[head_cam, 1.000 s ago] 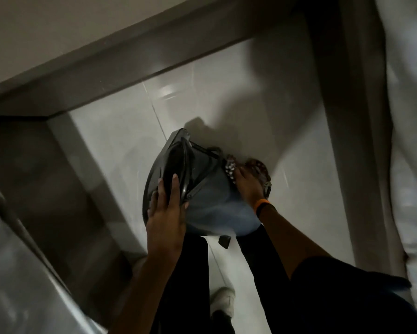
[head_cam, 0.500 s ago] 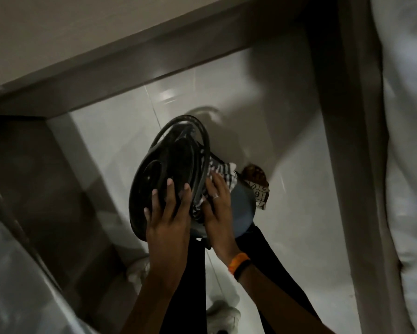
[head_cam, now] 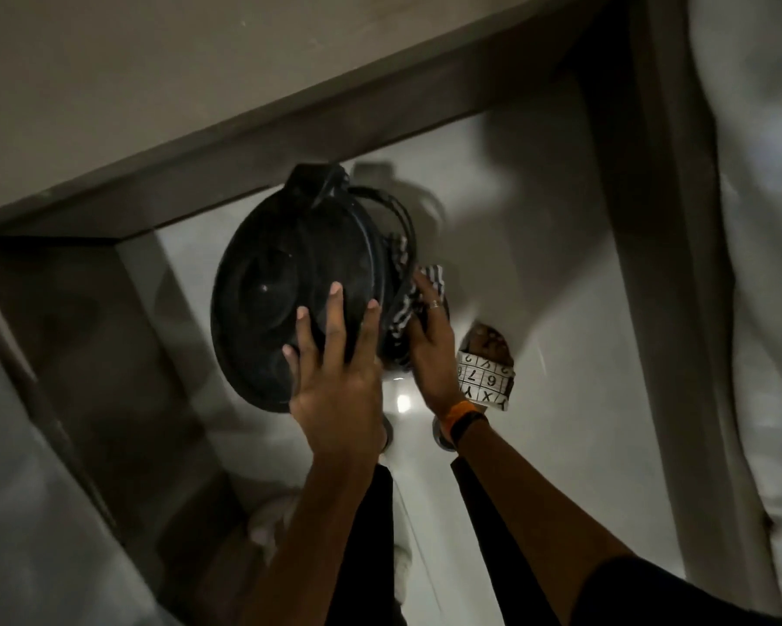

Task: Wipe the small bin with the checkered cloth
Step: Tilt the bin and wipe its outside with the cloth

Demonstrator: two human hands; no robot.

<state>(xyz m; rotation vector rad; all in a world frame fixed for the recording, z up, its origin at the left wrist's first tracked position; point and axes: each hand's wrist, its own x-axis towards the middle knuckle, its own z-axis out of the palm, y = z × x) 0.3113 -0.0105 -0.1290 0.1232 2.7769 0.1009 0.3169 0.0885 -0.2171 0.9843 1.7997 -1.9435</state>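
Observation:
The small dark bin (head_cam: 290,282) is held up off the floor, its round lid turned toward me and its wire handle at the right rim. My left hand (head_cam: 335,377) presses flat on the lid's lower right, fingers spread. My right hand (head_cam: 430,345) grips the black-and-white checkered cloth (head_cam: 407,295) against the bin's right side, just behind the rim. Most of the bin's body is hidden behind the lid.
White tiled floor (head_cam: 538,445) lies below, with a dark skirting and wall (head_cam: 199,106) at the back. My foot in a patterned sandal (head_cam: 486,377) stands right of the bin. A white curtain (head_cam: 764,264) hangs at the right, a dark recess (head_cam: 86,354) at the left.
The bin has rolled so that its lid faces me more fully and sits higher in view. My right hand with the cloth has slid from the bin's bottom up to its rim.

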